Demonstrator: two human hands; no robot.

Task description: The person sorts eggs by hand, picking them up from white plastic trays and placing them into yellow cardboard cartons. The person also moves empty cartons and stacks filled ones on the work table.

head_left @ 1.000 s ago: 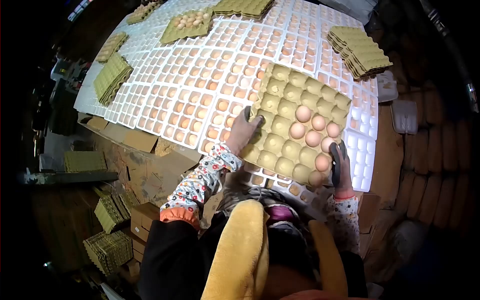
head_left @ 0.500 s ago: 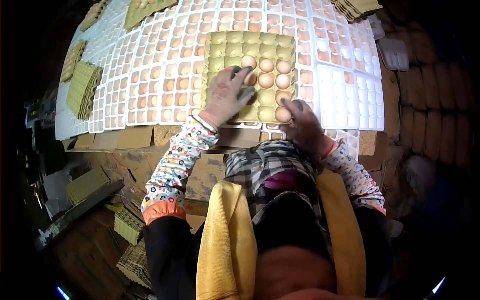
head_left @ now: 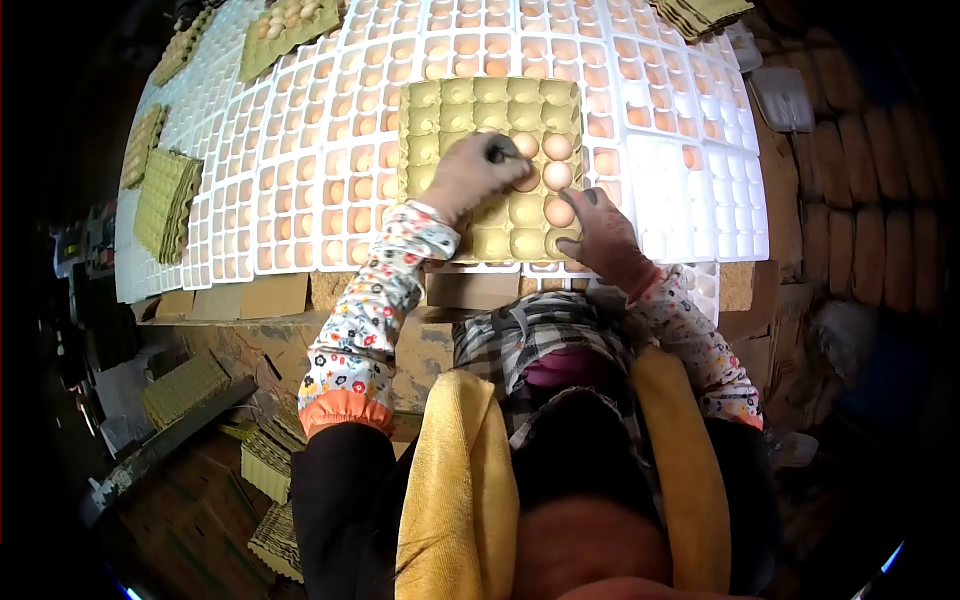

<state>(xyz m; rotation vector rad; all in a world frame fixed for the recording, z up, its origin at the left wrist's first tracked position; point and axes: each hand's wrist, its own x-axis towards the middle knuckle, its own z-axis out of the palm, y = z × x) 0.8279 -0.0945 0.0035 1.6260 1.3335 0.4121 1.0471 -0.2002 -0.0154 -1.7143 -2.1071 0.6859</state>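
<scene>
A yellow-green pulp egg tray (head_left: 430, 105) rests on white egg trays in front of me, with brown eggs in some of its cups. My left hand (head_left: 475, 172) is above its middle, fingers curled at an egg (head_left: 527, 182) that they partly cover. My right hand (head_left: 608, 238) is at the tray's right side, thumb and forefinger spread. The forefinger is beside an egg (head_left: 559, 211) in the right column, and the thumb lies over the cup below it. Two more eggs sit higher in that column, and another egg (head_left: 525, 147) shows beside them.
Many white plastic trays (head_left: 345, 195) with eggs cover the table; those at right (head_left: 690, 215) hold few. Stacks of pulp trays (head_left: 165, 205) stand at the left and far right. A pulp tray with several eggs (head_left: 290, 22) lies at the back.
The view has shifted slightly. The egg in the lower right cup no longer shows. My left hand has moved right over the eggs, fingers curling in; my right thumb and forefinger have spread.
</scene>
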